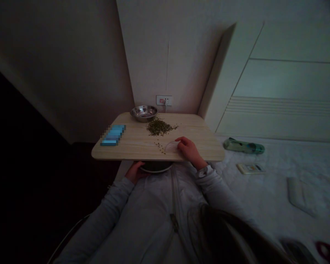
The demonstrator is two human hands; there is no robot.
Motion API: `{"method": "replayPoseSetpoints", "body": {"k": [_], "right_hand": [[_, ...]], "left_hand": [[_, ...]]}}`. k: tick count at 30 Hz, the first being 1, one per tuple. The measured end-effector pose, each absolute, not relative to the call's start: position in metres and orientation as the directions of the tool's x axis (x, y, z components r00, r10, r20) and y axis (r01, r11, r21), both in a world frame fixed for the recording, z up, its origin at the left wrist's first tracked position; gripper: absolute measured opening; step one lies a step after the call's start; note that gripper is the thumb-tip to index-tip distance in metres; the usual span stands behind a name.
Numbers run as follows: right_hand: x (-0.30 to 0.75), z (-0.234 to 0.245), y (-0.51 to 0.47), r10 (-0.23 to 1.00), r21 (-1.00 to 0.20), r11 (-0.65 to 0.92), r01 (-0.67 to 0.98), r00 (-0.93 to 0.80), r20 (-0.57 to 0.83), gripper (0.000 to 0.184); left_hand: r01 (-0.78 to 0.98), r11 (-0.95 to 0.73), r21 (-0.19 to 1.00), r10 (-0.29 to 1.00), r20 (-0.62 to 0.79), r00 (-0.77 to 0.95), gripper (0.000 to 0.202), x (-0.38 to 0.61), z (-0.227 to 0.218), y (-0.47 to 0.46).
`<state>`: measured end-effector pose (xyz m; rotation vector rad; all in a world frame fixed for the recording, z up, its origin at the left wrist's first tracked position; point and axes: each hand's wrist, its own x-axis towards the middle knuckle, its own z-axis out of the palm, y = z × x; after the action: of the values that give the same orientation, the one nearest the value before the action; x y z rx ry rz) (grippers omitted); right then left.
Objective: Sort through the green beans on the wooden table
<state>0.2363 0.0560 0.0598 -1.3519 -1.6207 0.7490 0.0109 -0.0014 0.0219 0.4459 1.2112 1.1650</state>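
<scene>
On the small wooden table [137, 152] lies a pile of small green beans [158, 127], with several loose ones trailing toward the near edge. My right hand [189, 149] pinches a thin, pale, see-through rounded piece [171, 147] flat against the tabletop, just right of the stray beans. Below the near edge, my left hand [134, 171] grips the rim of a dark bowl [157, 168] with a light rim. The table hides most of that bowl, and its contents cannot be made out. A shiny metal bowl [143, 113] stands at the far left, beside the pile.
A phone with a blurred blue screen [113, 135] lies on the table's left. A wall socket [164, 100] with a plug is behind. On the white bed at right are a green see-through bottle-like object [243, 146], a remote control [250, 168] and a pale flat object [299, 196].
</scene>
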Motion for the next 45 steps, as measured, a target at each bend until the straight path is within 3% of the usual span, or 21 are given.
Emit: {"method": "replayPoseSetpoints", "body": {"k": [45], "right_hand": [[0.2357,0.0647,0.0527,0.964,-0.843,0.247,0.478,-0.035,0.263,0.028]], "left_hand": [[-0.44,0.388,0.81,0.882,-0.464,-0.076,0.014,0.0094,0.0179,-0.0001]]}}
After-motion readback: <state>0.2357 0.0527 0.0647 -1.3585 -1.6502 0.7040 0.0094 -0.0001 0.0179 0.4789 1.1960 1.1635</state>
